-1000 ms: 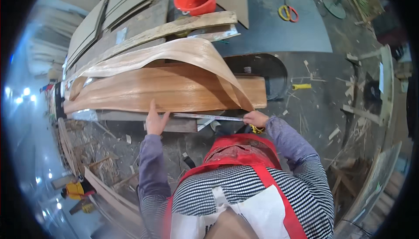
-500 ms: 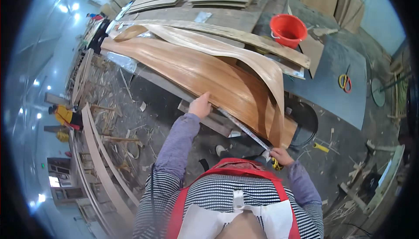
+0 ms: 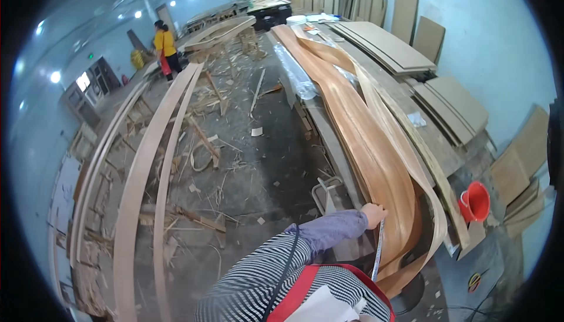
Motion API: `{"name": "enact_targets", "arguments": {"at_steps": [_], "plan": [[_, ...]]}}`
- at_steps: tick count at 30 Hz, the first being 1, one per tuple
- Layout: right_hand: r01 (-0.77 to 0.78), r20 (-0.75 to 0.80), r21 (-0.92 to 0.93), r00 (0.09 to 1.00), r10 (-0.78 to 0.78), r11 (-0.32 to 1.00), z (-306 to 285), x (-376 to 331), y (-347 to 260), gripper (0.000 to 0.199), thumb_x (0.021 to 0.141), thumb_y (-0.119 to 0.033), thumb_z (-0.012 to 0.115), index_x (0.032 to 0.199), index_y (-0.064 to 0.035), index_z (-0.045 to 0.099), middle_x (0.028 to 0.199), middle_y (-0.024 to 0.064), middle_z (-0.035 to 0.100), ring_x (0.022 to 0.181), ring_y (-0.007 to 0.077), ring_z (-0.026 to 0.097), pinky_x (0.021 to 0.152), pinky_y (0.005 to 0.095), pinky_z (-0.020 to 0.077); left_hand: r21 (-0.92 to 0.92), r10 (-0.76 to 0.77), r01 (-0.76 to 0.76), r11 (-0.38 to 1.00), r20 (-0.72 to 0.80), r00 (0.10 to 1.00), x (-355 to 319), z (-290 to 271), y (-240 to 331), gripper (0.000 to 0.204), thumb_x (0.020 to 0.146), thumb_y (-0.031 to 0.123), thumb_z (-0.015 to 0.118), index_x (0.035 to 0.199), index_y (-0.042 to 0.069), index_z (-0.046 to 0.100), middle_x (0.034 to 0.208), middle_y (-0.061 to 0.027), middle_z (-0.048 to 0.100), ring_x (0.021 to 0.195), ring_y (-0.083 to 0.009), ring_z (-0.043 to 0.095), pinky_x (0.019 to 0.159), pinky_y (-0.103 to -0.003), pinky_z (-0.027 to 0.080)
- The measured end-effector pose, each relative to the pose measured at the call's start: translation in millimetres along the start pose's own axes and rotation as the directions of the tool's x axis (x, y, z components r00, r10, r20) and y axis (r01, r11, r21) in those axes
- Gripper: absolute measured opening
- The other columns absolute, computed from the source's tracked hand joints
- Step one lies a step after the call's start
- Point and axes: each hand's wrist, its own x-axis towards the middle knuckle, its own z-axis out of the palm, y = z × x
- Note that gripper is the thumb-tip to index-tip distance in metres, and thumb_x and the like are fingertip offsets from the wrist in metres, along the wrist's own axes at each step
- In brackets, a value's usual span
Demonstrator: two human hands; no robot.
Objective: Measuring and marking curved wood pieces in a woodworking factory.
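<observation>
Measuring step judged in hand: left hand is pressed flat, fingers open, on veneer sheet lying on desk; steel rule runs just below it. Right hand hidden; grip cannot be told. Next, rule alignment is needed.

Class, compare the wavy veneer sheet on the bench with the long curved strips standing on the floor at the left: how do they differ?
The veneer sheet is broad, glossy and reddish-brown; the floor strips are narrow, dull and pale. The sheet lies rippled along the bench, with the left hand pressing its near end beside a metal ruler; the strips arc over the littered floor, untouched. Both are long, thin, bent wood.
</observation>
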Motion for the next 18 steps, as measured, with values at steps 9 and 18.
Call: {"name": "enact_targets", "arguments": {"at_steps": [9,18], "plan": [[-0.094,-0.008,0.219,0.995,0.098,0.971,-12.2,15.3,29.8,0.028,0.09,-0.022,0.054,0.079,0.0016,0.065,0.067,0.01,0.062,0.067,0.0158,0.058,0.065,0.0337,0.0477,0.082,-0.049,0.045,0.996,0.051,0.997,6.1,16.6,4.4,0.022,0.065,0.009,0.065,0.086,0.002,0.068,0.088,-0.0198,0.065,0.084,-0.0335,0.066,0.069,-0.042,0.054],[-0.067,-0.014,0.017,0.998,0.067,0.998,-12.5,3.1,-43.0,0.028,0.09,-0.022,0.054,0.079,0.0019,0.065,0.067,0.0107,0.062,0.066,0.017,0.059,0.064,0.0333,0.0473,0.106,-0.063,0.056,0.993,0.061,0.996,13.1,23.0,5.4,0.016,0.065,0.007,0.066,0.079,0.002,0.069,0.08,-0.0196,0.067,0.081,-0.0315,0.068,0.066,-0.04,0.055]]}}
